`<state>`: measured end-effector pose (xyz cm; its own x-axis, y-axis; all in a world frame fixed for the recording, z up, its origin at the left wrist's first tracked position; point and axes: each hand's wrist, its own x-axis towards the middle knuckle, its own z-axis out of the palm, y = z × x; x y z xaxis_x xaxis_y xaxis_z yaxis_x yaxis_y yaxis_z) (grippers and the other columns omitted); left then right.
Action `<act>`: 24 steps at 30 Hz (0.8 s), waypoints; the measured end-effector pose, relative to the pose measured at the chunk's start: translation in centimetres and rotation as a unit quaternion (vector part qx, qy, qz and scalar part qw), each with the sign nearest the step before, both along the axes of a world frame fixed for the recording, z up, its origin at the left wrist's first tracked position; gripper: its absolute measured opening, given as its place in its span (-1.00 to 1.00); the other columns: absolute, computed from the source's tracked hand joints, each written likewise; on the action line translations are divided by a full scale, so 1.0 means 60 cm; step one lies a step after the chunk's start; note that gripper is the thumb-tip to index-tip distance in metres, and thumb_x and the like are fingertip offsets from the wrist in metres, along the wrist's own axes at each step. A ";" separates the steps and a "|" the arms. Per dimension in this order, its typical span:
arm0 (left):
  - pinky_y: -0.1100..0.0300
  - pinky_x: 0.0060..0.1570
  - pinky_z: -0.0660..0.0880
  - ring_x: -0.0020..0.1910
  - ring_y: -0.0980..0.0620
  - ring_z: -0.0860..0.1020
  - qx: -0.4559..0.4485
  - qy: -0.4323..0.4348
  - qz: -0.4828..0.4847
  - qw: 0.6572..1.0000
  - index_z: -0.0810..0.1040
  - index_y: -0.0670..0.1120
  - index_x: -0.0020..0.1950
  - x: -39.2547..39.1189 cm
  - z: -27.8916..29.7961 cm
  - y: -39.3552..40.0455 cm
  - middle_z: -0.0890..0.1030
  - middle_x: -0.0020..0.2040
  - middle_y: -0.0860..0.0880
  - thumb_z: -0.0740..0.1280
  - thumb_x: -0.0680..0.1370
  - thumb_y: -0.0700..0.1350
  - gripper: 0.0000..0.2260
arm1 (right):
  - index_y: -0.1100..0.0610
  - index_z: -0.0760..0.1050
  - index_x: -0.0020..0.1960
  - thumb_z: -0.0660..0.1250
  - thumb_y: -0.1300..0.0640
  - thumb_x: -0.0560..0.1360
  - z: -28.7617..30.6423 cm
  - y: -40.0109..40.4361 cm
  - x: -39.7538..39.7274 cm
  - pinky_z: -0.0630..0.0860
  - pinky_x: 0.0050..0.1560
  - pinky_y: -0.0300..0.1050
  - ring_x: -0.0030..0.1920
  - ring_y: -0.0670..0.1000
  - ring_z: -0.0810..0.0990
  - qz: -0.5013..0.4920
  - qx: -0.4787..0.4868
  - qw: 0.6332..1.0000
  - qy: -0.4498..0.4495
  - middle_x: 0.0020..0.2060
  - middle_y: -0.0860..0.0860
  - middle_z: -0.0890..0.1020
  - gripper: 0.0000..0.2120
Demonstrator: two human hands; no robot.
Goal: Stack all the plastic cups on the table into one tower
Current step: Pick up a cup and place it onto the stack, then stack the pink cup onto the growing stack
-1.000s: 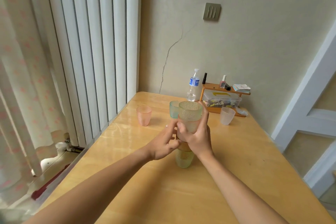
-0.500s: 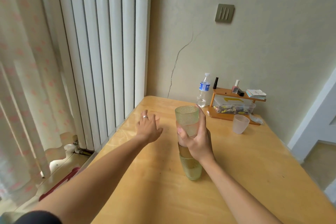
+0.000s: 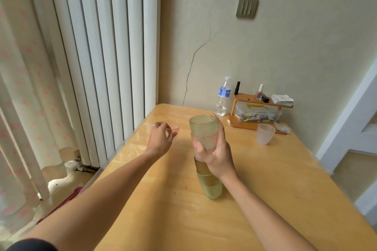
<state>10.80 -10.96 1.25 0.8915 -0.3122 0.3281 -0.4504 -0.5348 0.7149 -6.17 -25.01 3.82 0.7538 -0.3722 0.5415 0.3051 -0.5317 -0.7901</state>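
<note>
A tower of stacked cups [image 3: 211, 186] stands on the wooden table [image 3: 265, 189]; its top cup is a green textured one [image 3: 203, 128]. My right hand [image 3: 217, 154] is wrapped around the upper part of the tower. My left hand [image 3: 160, 139] is stretched out to the left of the tower, fingers curled and apart, right in front of a pink cup [image 3: 175, 128] that it mostly hides. I cannot tell whether the fingers touch it. A frosted pale pink cup [image 3: 265, 133] stands alone at the far right.
At the back of the table stand a water bottle [image 3: 223, 97] and a small wooden shelf [image 3: 263, 112] with a clear box and small items. White vertical blinds [image 3: 106, 47] run along the table's left edge. The wall is behind.
My left hand left the tower, moved left and forward to the pink cup, and its fingers have curled. My right hand keeps hold of the tower. The teal cup is now hidden.
</note>
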 end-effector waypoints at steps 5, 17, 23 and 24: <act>0.09 0.13 0.48 0.15 0.00 0.46 -0.152 -0.074 0.008 0.986 0.58 -0.15 -0.03 -0.037 0.081 -0.008 0.54 0.15 -0.12 0.44 0.60 -0.02 -0.80 | -0.08 0.25 0.55 0.47 -0.18 0.39 0.001 0.008 -0.006 0.55 0.12 -0.26 0.18 -0.13 0.62 -0.011 -0.007 1.000 -0.005 0.22 -0.11 0.63 -0.20; 0.02 0.06 0.66 0.11 -0.06 0.54 -0.289 -0.190 -0.109 0.932 0.52 -0.09 -0.01 -0.159 0.206 -0.019 0.47 0.12 -0.02 0.41 0.55 0.04 -0.78 | -0.08 0.29 0.45 0.52 -0.18 0.40 0.000 0.003 -0.035 0.57 0.04 -0.24 0.13 -0.17 0.63 -0.051 0.021 0.998 -0.003 0.18 -0.15 0.64 -0.27; 0.12 0.04 0.66 0.03 0.14 0.54 -0.229 -0.151 -0.176 0.945 0.56 -0.11 0.04 -0.193 0.206 -0.030 0.50 0.07 0.00 0.40 0.51 0.11 -0.70 | -0.13 0.25 0.46 0.56 -0.07 0.43 0.006 0.004 -0.047 0.57 0.02 -0.28 0.08 -0.22 0.65 -0.052 0.018 0.998 0.016 0.18 -0.14 0.65 -0.28; 0.12 0.05 0.66 0.02 0.15 0.54 -0.212 -0.142 -0.188 0.948 0.56 -0.10 0.05 -0.194 0.202 -0.031 0.51 0.07 -0.01 0.39 0.50 0.15 -0.66 | -0.13 0.24 0.45 0.57 -0.01 0.45 0.007 0.005 -0.048 0.56 -0.03 -0.32 0.02 -0.26 0.66 -0.049 0.018 0.998 0.020 0.16 -0.15 0.65 -0.29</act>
<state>-0.86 -12.79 13.40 0.6008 -0.3766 0.7052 -0.7584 0.0105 0.6517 -9.07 -24.73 4.23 0.7337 -0.4635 0.4969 0.2206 -0.5292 -0.8193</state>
